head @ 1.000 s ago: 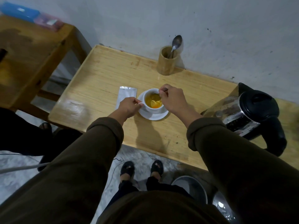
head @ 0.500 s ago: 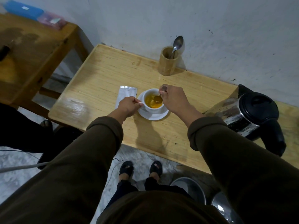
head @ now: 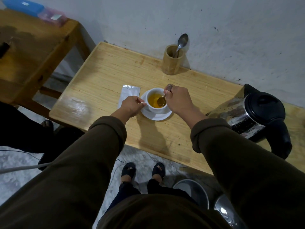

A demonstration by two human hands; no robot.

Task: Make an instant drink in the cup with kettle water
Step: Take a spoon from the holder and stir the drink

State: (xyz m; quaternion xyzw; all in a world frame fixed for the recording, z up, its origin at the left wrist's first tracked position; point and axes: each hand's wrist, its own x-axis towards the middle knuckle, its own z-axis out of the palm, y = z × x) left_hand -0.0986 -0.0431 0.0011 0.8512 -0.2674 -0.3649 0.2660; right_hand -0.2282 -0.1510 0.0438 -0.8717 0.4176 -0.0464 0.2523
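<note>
A white cup (head: pixel 152 107) of yellow-orange liquid stands on a white saucer (head: pixel 156 115) in the middle of the light wooden table (head: pixel 102 71). My left hand (head: pixel 132 105) pinches the cup's handle on its left side. Above the cup's right rim, my right hand (head: pixel 178 100) grips a small metal spoon (head: pixel 162 100) whose bowl is in the liquid. A steel kettle (head: pixel 254 116) with black lid and handle stands on the table to the right. A silver sachet (head: pixel 128 95) lies flat just left of the cup.
A bamboo holder (head: pixel 172 61) with another spoon (head: pixel 181 42) stands at the back against the wall. A second wooden table (head: pixel 33 52) with blue and pink boxes is at the left. Metal pot lids (head: pixel 193 190) lie on the floor by my feet.
The spoon's bowl has moved around inside the cup as my right hand shifted slightly. My left hand has stayed on the handle.
</note>
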